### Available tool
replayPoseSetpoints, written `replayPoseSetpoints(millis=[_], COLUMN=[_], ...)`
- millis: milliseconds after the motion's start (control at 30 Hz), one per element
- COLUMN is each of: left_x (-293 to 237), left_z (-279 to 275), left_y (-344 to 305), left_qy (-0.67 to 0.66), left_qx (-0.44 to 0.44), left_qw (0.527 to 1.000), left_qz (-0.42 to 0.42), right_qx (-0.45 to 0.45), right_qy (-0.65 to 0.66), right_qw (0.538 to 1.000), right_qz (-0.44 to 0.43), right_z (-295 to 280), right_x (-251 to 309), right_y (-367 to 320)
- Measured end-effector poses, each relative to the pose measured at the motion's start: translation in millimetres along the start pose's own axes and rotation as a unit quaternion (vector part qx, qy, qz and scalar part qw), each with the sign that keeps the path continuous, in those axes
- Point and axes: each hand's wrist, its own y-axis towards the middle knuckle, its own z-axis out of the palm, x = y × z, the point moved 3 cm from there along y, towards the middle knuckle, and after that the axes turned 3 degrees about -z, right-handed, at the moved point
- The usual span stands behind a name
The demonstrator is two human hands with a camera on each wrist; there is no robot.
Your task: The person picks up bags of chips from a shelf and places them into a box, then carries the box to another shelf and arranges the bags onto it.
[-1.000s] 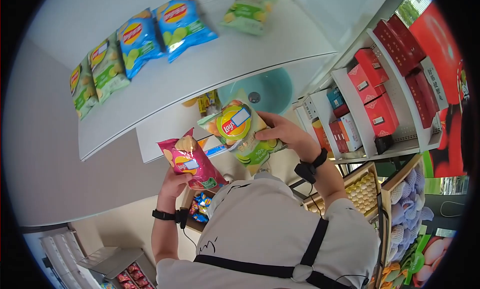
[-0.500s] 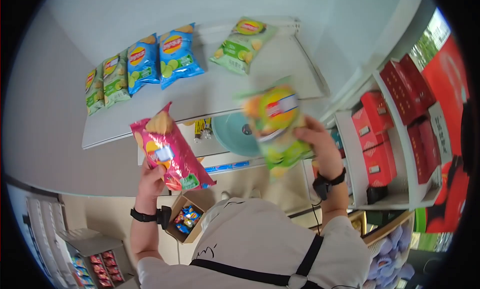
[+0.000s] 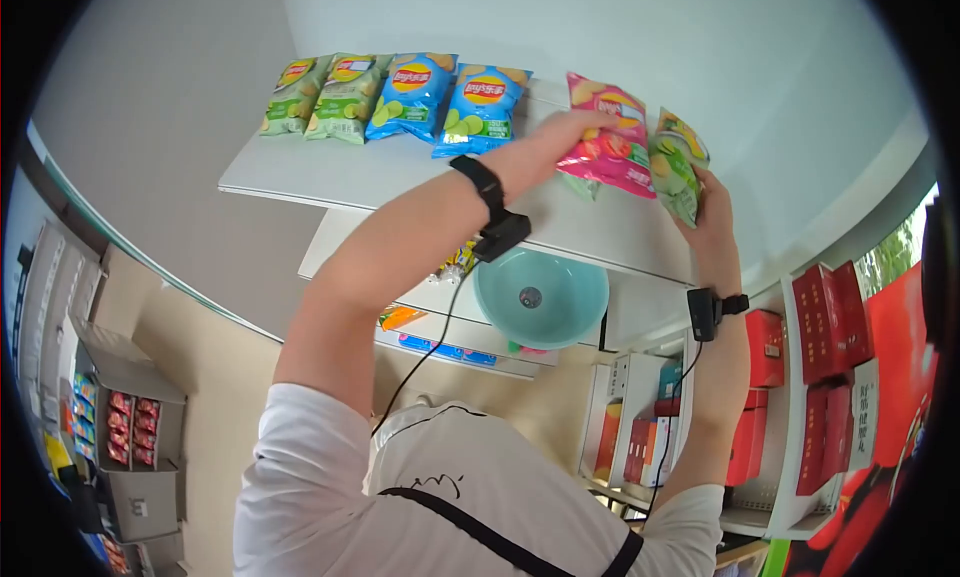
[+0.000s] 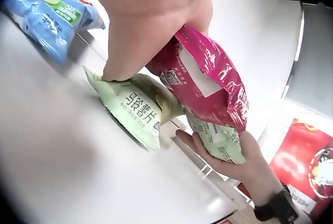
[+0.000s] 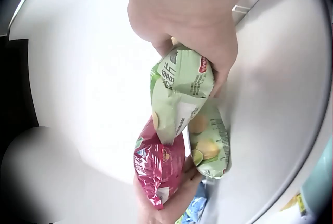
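In the head view my left hand (image 3: 580,127) reaches across to the upper shelf, gripping a pink bag of chips (image 3: 625,162). My right hand (image 3: 712,217) grips a green bag of chips (image 3: 678,167) by its lower right side, just right of the pink one. Another green bag (image 4: 132,107), largely hidden behind the pink bag in the head view, rests on the shelf (image 3: 540,222). The left wrist view shows my left hand (image 4: 156,21) close over it. In the right wrist view the held green bag (image 5: 182,88) overlaps the pink bag (image 5: 158,161).
Two green bags (image 3: 343,102) and two blue bags (image 3: 485,112) lean in a row at the shelf's left. Below stands a turquoise basin (image 3: 545,292). Red boxes (image 3: 825,317) fill a rack on the right; open cartons of snacks (image 3: 130,427) stand at left.
Both hands have moved forward to the shelf with their bags. The left arm now crosses to the right, bringing the pink bag in front of the right-hand shelf bag, beside the held green one.
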Motion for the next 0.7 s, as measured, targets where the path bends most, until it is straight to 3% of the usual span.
replayPoseSetpoints(millis=[100, 467, 533, 667, 700], left_x=[16, 60, 56, 16, -2], left_z=[8, 82, 80, 45, 33], left_y=[17, 26, 25, 7, -2], left_qy=[-0.019, -0.054, -0.037, -0.077, -0.074], left_qx=[-0.041, -0.074, -0.082, -0.001, 0.011], left_qw=[0.999, 0.996, 0.996, 0.996, 0.996], left_qz=[-0.025, -0.018, -0.017, 0.032, 0.049], right_qx=[-0.048, -0.045, -0.048, -0.062, -0.032], right_qy=[0.016, -0.08, -0.084, -0.085, -0.082], right_qw=[0.999, 0.995, 0.995, 0.994, 0.996], right_qz=[0.009, 0.036, 0.034, -0.01, -0.018], right_z=[-6, -73, -74, -59, -45], right_x=[4, 64, 67, 87, 87], right_y=[-8, -23, -21, -18, -13])
